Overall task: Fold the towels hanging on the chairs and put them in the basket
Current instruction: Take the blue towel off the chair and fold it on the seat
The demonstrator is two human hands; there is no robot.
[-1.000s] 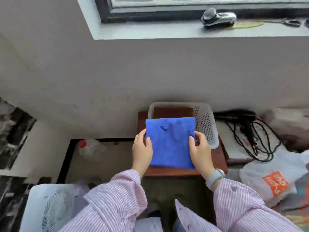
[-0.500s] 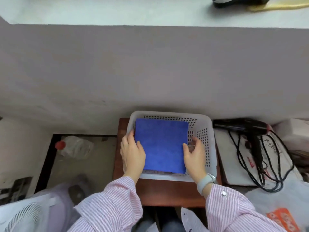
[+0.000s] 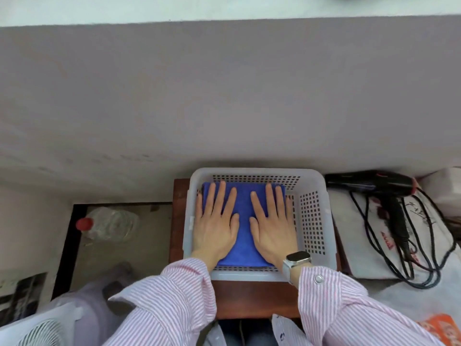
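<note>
A grey wall (image 3: 224, 96) fills the upper view, with a pale sill (image 3: 174, 8) along its top. Against the wall's foot stands a small brown tabletop (image 3: 254, 298), and on it, reaching to its far edge and nearly covering its width, sits a white perforated basket (image 3: 311, 221). A folded blue towel (image 3: 243, 236) lies flat on the basket's floor, filling most of it and lying closer to the left wall than the right. Two arms in striped pink sleeves (image 3: 174, 303) come in over the tabletop's near edge. The left hand (image 3: 215, 226) rests palm down on the towel's left half, its fingers (image 3: 220, 196) straight and spread, gripping nothing. The right hand (image 3: 273, 228) lies the same way on the right half, fingers (image 3: 270, 198) straight and slightly spread, pressing flat rather than holding; a pale watch (image 3: 296, 262) sits on that wrist. Off the tabletop's right edge, a black hairdryer (image 3: 374, 186) with a looped black cord (image 3: 404, 258) lies on a white bag (image 3: 361, 236). Off the left edge, down on the floor (image 3: 139, 245), a clear bottle (image 3: 112, 223) with a red cap (image 3: 84, 224) lies on its side. A white fan (image 3: 42, 330) shows at the lower left corner of the view.
</note>
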